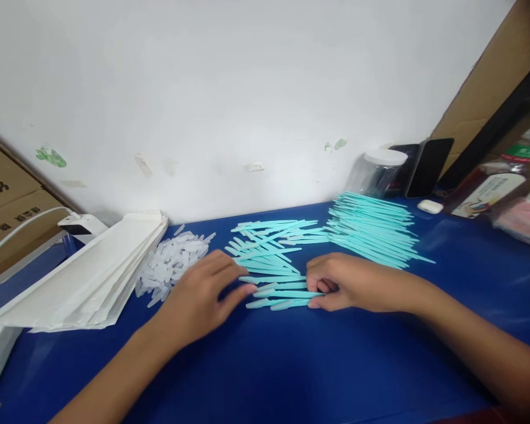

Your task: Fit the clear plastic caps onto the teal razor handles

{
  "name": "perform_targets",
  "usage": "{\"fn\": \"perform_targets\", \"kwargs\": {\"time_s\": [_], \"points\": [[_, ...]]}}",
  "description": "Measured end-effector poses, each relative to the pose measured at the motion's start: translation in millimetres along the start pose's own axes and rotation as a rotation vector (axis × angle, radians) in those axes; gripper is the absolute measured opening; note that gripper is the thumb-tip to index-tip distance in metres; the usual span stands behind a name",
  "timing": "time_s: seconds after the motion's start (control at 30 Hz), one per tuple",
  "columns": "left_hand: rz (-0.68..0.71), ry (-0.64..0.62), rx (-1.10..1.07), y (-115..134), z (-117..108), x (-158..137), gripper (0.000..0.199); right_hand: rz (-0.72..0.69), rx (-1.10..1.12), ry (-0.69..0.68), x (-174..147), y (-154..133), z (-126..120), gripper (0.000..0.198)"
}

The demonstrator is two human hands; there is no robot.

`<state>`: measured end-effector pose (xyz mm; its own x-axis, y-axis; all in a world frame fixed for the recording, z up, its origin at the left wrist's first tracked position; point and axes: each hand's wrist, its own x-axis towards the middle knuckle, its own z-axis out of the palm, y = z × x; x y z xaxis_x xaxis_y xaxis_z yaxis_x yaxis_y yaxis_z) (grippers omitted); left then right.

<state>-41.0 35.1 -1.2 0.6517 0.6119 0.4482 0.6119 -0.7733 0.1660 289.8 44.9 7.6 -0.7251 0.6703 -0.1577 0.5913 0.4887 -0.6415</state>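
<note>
My left hand (207,294) is at the left, capped ends of a few slender turquoise sticks (287,293), its thumb and forefinger closing about one frosted cap. At their right ends, my right hand (338,282) has its fingers curled in and its thumb pressed against them, gripping a stick; the curled fingers hide how many. Behind both hands lies a loose pile of capped turquoise sticks (265,250), some crossing each other. A heap of small frosted caps (172,259) is beside my left hand. Beyond my right wrist is a larger stack of turquoise sticks (371,229).
White paper or plastic sleeves (92,277) lie left on the blue table (265,371), near a white device (83,227) with a cable. A lidded clear jar (375,171), a phone (428,168), a white earbud case (430,206) and a bottle (490,188) stand at right.
</note>
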Motion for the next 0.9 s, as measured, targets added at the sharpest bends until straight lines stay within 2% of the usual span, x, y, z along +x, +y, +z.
{"fn": "perform_targets", "kwargs": {"time_s": [0.1,0.2,0.4,0.73,0.9], "points": [[0.043,-0.09,-0.104,18,16,-1,0.018,-0.019,-0.012,0.029,0,-1,0,0.03],[0.009,-0.108,-0.149,21,21,-3,0.016,-0.029,-0.028,0.071,-1,-2,1,0.029],[-0.123,-0.196,-0.225,17,15,-3,0.017,-0.054,-0.083,0.136,1,-2,3,0.033],[-0.368,-0.295,-0.36,21,11,-1,0.019,-0.076,-0.083,0.184,-1,-9,-2,0.029],[-0.428,-0.324,-0.44,24,10,2,0.035,-0.065,-0.104,0.187,-1,-9,-3,0.029]]}}
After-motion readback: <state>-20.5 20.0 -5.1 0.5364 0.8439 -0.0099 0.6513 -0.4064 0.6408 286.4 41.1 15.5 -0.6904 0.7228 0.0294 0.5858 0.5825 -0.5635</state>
